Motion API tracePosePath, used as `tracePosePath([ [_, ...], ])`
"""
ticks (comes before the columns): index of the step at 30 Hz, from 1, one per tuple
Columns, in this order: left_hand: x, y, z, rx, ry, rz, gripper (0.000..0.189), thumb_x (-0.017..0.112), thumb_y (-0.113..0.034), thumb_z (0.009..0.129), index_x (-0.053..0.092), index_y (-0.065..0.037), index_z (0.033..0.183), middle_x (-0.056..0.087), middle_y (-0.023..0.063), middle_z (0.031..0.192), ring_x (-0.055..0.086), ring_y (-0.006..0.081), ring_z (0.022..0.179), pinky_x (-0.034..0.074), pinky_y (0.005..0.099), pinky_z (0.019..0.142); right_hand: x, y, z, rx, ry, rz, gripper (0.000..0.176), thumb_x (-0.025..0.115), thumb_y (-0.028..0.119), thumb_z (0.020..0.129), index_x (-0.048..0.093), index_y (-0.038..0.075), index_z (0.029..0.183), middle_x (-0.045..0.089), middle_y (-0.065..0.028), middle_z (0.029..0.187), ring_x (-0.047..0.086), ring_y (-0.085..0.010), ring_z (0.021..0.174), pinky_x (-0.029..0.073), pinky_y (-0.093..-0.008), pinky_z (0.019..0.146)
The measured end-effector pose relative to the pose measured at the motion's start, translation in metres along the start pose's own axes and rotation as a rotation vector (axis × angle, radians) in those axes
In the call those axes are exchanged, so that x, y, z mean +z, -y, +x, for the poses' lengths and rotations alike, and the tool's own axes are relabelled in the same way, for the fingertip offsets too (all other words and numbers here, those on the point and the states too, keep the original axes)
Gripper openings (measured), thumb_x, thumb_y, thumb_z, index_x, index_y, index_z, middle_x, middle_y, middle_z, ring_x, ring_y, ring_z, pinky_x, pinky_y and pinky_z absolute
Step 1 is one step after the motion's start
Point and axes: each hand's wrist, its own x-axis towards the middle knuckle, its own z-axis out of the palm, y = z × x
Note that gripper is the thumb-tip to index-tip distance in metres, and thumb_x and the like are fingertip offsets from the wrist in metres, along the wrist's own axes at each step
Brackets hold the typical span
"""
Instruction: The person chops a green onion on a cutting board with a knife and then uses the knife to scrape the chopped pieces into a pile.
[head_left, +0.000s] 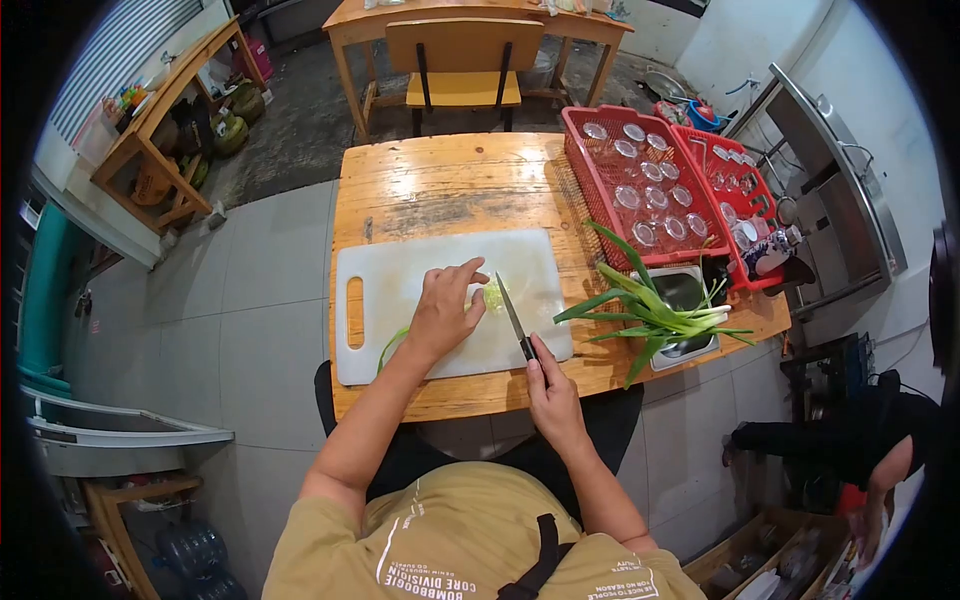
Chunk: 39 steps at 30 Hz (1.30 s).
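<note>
In my right hand (553, 392) is a kitchen knife (511, 308), gripped by its black handle, its blade pointing away from me over the white cutting board (400, 262). My left hand (448, 308) rests on the board with bent fingers, holding down a spring onion (393, 346) whose green end shows beside my wrist. Most of that stalk is hidden under the hand. Pale green chopped pieces (492, 298) lie between my left fingertips and the blade. To the right, a bunch of whole spring onions (660, 312) lies across a metal tray (684, 290).
A red basket (600, 165) of upturned glasses stands at the table's back right, with a second red basket (738, 178) of glassware beside it. The wooden table (450, 185) extends beyond the board. A chair (463, 60) stands behind it. Another person (830, 440) is at the right.
</note>
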Motion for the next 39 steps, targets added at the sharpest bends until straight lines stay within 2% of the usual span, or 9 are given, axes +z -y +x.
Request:
tracePosePath([
  [5,-0.011,0.004,-0.006,-0.093,0.15,0.092,0.033,0.077,-0.011,0.098,0.07,-0.008,0.131,0.078,0.0038,0.108,0.068,0.0281,0.113,0.045,0.0473,0.109,-0.003,0.007,-0.003,0.013,0.031,-0.001,0.048,0.058,0.024,0.118,0.056,0.012,0.165,0.066,-0.0145,0.078,0.06,-0.0185,0.069,0.053,-0.0346,0.071],
  [11,-0.002,0.003,-0.015,-0.046,-0.024,0.072,0.008,0.08,-0.015,0.098,0.077,-0.01,0.103,0.074,0.006,0.115,0.067,0.0279,0.119,0.042,0.0471,0.109,-0.003,0.003,-0.003,-0.019,-0.007,-0.023,0.049,0.059,0.025,0.117,0.056,0.011,0.165,0.067,-0.0167,0.078,0.06,-0.0194,0.067,0.053,-0.0364,0.069],
  [13,-0.004,0.005,-0.015,-0.043,0.008,0.078,0.012,0.081,-0.016,0.095,0.076,-0.01,0.104,0.073,0.0062,0.116,0.066,0.0272,0.12,0.042,0.0476,0.109,-0.004,0.011,-0.001,-0.042,-0.021,-0.018,0.049,0.059,0.025,0.117,0.056,0.011,0.164,0.067,-0.017,0.078,0.06,-0.0194,0.067,0.053,-0.0367,0.069],
  [15,-0.005,0.008,-0.019,-0.045,0.05,0.086,0.016,0.082,-0.017,0.093,0.075,-0.01,0.105,0.071,0.0064,0.117,0.064,0.0264,0.121,0.041,0.0481,0.109,-0.009,0.02,-0.003,0.115,0.044,-0.038,0.048,0.059,0.025,0.118,0.058,0.007,0.162,0.061,-0.002,0.083,0.05,-0.0081,0.074,0.047,-0.0278,0.069],
  [19,0.003,0.007,-0.017,-0.027,-0.021,0.118,0.021,0.084,-0.018,0.09,0.074,-0.008,0.106,0.069,0.0087,0.125,0.062,0.0285,0.127,0.04,0.0504,0.111,-0.004,0.007,-0.004,0.039,0.004,-0.015,0.048,0.059,0.026,0.118,0.058,0.006,0.162,0.061,-0.0024,0.083,0.049,-0.0081,0.074,0.046,-0.0276,0.069],
  [21,0.006,0.005,-0.017,-0.054,-0.032,0.117,0.02,0.084,-0.019,0.09,0.073,-0.008,0.104,0.069,0.0095,0.127,0.061,0.029,0.129,0.039,0.0507,0.111,-0.003,0.006,-0.004,0.04,0.006,-0.047,0.048,0.059,0.028,0.117,0.059,0.009,0.161,0.068,-0.0167,0.079,0.061,-0.0194,0.068,0.053,-0.036,0.071],
  [30,0.009,0.0,-0.02,-0.073,0.097,0.136,0.022,0.083,-0.017,0.09,0.072,-0.008,0.107,0.068,0.0125,0.134,0.06,0.0323,0.136,0.038,0.0531,0.116,-0.009,0.007,-0.005,0.061,0.003,-0.043,0.048,0.059,0.029,0.118,0.06,0.008,0.161,0.073,-0.0175,0.091,0.067,-0.0195,0.078,0.056,-0.036,0.078],
  [34,0.001,0.001,-0.026,-0.066,0.019,0.132,0.032,0.085,-0.019,0.091,0.073,-0.007,0.118,0.069,0.0128,0.13,0.062,0.0334,0.13,0.043,0.0495,0.111,-0.007,-0.001,-0.004,0.083,0.012,-0.007,0.044,0.057,0.023,0.119,0.06,0.001,0.158,0.062,-0.003,0.088,0.054,-0.0104,0.076,0.049,-0.0301,0.072],
  [39,-0.005,0.009,-0.04,-0.127,0.07,0.14,0.035,0.086,-0.022,0.091,0.073,-0.007,0.12,0.07,0.0111,0.121,0.064,0.0325,0.119,0.048,0.0454,0.104,0.001,-0.015,-0.009,0.023,-0.008,0.038,0.044,0.055,0.023,0.12,0.056,0.003,0.159,0.061,-0.0042,0.085,0.057,-0.0126,0.077,0.051,-0.0307,0.074],
])
